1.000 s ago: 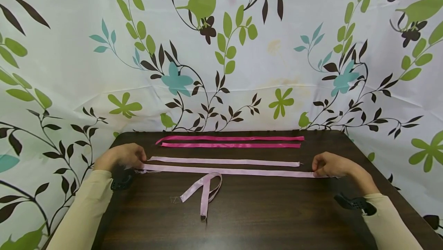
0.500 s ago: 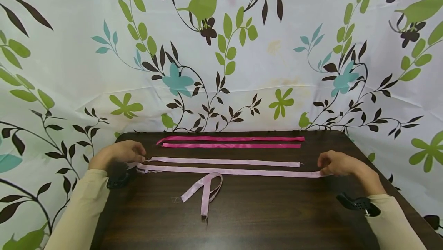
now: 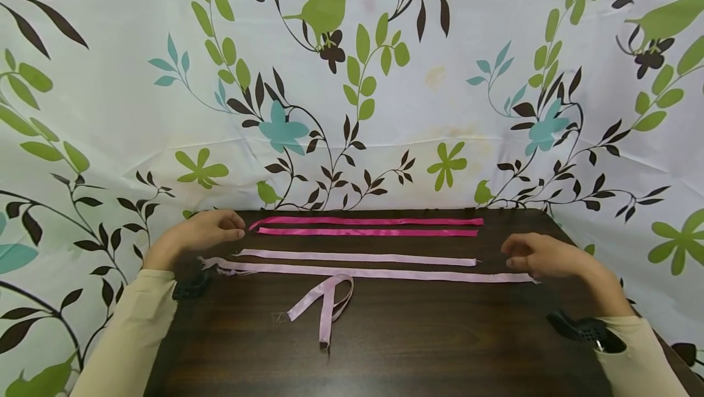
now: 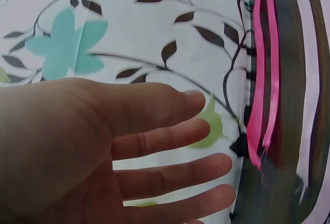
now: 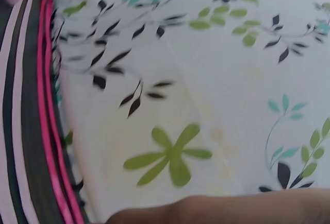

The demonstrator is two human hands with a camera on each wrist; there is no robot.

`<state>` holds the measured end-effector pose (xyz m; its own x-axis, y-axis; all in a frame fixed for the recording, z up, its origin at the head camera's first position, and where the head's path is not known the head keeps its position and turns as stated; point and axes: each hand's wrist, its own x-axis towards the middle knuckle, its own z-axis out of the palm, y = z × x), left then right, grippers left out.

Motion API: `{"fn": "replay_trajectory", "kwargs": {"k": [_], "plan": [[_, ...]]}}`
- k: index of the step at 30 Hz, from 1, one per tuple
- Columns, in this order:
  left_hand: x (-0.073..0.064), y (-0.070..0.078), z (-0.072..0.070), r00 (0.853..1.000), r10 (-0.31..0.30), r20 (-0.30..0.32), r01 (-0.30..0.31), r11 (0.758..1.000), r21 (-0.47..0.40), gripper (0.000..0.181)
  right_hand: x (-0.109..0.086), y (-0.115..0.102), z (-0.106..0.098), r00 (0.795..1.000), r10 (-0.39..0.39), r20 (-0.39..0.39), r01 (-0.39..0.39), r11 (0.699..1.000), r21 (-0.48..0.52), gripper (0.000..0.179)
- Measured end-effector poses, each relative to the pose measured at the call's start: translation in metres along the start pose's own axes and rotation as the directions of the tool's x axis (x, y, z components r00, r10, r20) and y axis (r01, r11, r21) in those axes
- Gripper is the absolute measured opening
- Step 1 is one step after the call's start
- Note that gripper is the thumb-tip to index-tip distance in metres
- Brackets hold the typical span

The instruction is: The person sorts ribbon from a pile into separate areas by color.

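Two pale pink ribbons lie stretched across the table; the nearer, longer ribbon runs below the shorter one. My left hand hovers above their left ends, holding nothing; in the left wrist view its fingers are straight and spread. Over the longer ribbon's right end is my right hand, raised with loosely bent fingers and nothing in them. Only an edge of that hand shows in the right wrist view. A third pale pink ribbon lies looped nearer the front.
Two bright pink ribbons, the farther one and the nearer one, lie parallel at the back of the dark wooden table. A patterned white cloth hangs behind it. Each wrist carries a black strap.
Both hands have let go of the longer pale pink ribbon's ends and lifted off. The right hand also shifted outward. The ribbons stay in place.
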<state>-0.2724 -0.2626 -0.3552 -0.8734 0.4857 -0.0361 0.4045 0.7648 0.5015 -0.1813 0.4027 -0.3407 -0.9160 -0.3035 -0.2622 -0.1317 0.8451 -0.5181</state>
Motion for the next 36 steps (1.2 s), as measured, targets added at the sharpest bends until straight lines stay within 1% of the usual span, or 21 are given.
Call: {"fn": "replay_trajectory", "kwargs": {"k": [3, 5, 7, 11, 15, 18, 19, 22, 26, 27, 30, 33, 36], "plan": [[0.003, 0.012, 0.006, 1.0, 0.008, -0.001, -0.008, 1.0, -0.001, 0.03, -0.004, -0.011, 0.0, 0.999, -0.038, 0.016, 0.038, 0.999, 0.039, 0.036], [0.007, 0.021, 0.013, 1.0, 0.013, -0.001, -0.013, 1.0, 0.002, 0.027, -0.006, -0.019, 0.001, 0.998, -0.053, 0.014, 0.053, 0.998, 0.043, 0.037], [0.012, 0.028, 0.022, 1.0, 0.021, -0.01, -0.021, 1.0, 0.01, 0.023, -0.008, -0.026, 0.001, 0.998, -0.063, 0.013, 0.063, 0.997, 0.039, 0.038], [0.027, 0.046, 0.047, 0.998, 0.046, -0.034, -0.046, 0.999, 0.005, 0.015, -0.013, -0.039, 0.002, 0.997, -0.073, 0.009, 0.073, 0.997, 0.008, 0.041], [0.035, 0.064, 0.067, 0.994, 0.092, -0.061, -0.092, 0.996, -0.002, 0.009, -0.018, -0.048, 0.002, 0.996, -0.088, -0.001, 0.088, 0.996, -0.023, 0.042], [0.038, 0.075, 0.079, 0.987, 0.146, -0.066, -0.145, 0.989, 0.01, 0.005, -0.021, -0.054, 0.003, 0.993, -0.114, -0.002, 0.114, 0.993, -0.03, 0.042], [0.038, 0.079, 0.083, 0.985, 0.164, -0.061, -0.163, 0.986, 0.018, 0.005, -0.021, -0.057, 0.003, 0.993, -0.12, 0.0, 0.12, 0.992, -0.028, 0.042], [0.039, 0.087, 0.096, 0.981, 0.189, -0.033, -0.188, 0.982, 0.026, 0.004, -0.021, -0.062, 0.005, 0.988, -0.156, 0.009, 0.156, 0.988, -0.017, 0.042], [0.039, 0.096, 0.111, 0.981, 0.192, 0.029, -0.192, 0.981, 0.008, 0.008, -0.02, -0.067, 0.009, 0.983, -0.183, 0.019, 0.183, 0.983, -0.002, 0.042], [0.039, 0.098, 0.114, 0.978, 0.202, 0.044, -0.203, 0.979, 0.004, 0.011, -0.02, -0.068, 0.009, 0.982, -0.189, 0.019, 0.19, 0.982, -0.004, 0.041], [0.038, 0.101, 0.123, 0.972, 0.219, 0.08, -0.219, 0.976, -0.008, 0.015, -0.018, -0.069, 0.01, 0.979, -0.202, 0.013, 0.202, 0.979, -0.019, 0.038], [0.038, 0.101, 0.129, 0.968, 0.233, 0.093, -0.233, 0.972, -0.013, 0.019, -0.017, -0.071, 0.011, 0.977, -0.212, 0.005, 0.212, 0.976, -0.041, 0.036], [0.038, 0.101, 0.133, 0.968, 0.231, 0.101, -0.231, 0.973, -0.017, 0.022, -0.016, -0.072, 0.012, 0.977, -0.214, 0.003, 0.214, 0.976, -0.046, 0.037]]}}
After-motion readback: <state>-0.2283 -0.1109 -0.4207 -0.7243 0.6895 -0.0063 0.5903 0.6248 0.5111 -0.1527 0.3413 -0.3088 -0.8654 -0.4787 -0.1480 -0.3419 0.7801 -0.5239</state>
